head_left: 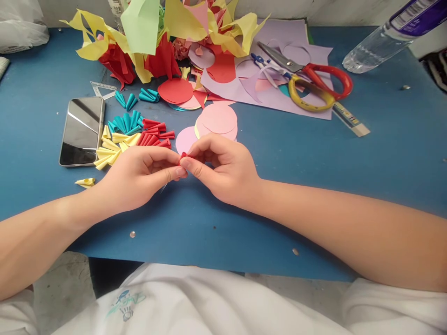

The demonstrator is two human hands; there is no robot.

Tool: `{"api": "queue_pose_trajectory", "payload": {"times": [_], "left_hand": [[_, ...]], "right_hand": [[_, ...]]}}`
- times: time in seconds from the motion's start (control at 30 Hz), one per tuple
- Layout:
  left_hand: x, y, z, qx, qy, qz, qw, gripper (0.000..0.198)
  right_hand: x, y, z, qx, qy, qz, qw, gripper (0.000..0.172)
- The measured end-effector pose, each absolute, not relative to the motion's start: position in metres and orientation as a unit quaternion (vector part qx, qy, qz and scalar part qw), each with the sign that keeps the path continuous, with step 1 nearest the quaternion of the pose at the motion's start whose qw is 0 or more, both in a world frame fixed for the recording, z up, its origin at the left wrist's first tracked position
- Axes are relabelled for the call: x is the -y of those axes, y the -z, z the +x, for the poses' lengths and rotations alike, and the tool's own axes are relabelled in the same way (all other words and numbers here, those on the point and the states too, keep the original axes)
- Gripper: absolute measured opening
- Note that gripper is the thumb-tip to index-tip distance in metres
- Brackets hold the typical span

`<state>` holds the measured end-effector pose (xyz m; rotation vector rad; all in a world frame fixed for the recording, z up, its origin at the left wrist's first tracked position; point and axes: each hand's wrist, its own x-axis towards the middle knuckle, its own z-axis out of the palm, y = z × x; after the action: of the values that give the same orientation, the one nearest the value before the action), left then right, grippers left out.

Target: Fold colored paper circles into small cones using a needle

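A small piece of red paper (184, 157) is pinched between my left hand (143, 174) and my right hand (223, 170), their fingertips meeting over the blue table (216, 246). Most of the paper is hidden by the fingers. Just beyond my left hand lie rolled paper cones: red ones (153, 135), yellow ones (109, 151) and teal ones (126, 122). Two yellow cones (85, 182) sit apart, near my left wrist. Past my right hand are pink paper circles (219, 118) and a lilac circle (185, 139); red circles (175, 90) rest farther back.
A phone (83, 131) lies left of the cones. Scissors (310, 77) with red and yellow handles rest on lilac paper (296, 104), beside an eraser-tipped stick (351, 120). Cut paper scraps (141, 28) pile at the back. A water bottle (380, 44) leans at the right.
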<state>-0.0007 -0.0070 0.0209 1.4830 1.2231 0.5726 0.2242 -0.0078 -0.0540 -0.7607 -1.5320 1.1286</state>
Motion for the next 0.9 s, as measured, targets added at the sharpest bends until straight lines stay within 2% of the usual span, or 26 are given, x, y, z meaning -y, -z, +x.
{"api": "queue_pose_trajectory", "payload": {"times": [0.27, 0.5, 0.73, 0.9], "left_hand": [[0.004, -0.02, 0.0, -0.512, -0.251, 0.596, 0.565, 0.043], [0.003, -0.023, 0.001, -0.512, -0.268, 0.568, 0.586, 0.048], [0.005, -0.023, 0.001, -0.533, -0.268, 0.568, 0.566, 0.053], [0.004, -0.024, 0.0, -0.517, -0.26, 0.573, 0.58, 0.05]], "right_hand": [[0.004, 0.059, 0.226, 0.643, -0.473, -0.302, 0.521, 0.05], [0.003, 0.065, 0.228, 0.655, -0.439, -0.312, 0.53, 0.028], [0.003, 0.064, 0.228, 0.653, -0.443, -0.306, 0.533, 0.019], [0.005, 0.064, 0.228, 0.661, -0.421, -0.31, 0.537, 0.023]]}}
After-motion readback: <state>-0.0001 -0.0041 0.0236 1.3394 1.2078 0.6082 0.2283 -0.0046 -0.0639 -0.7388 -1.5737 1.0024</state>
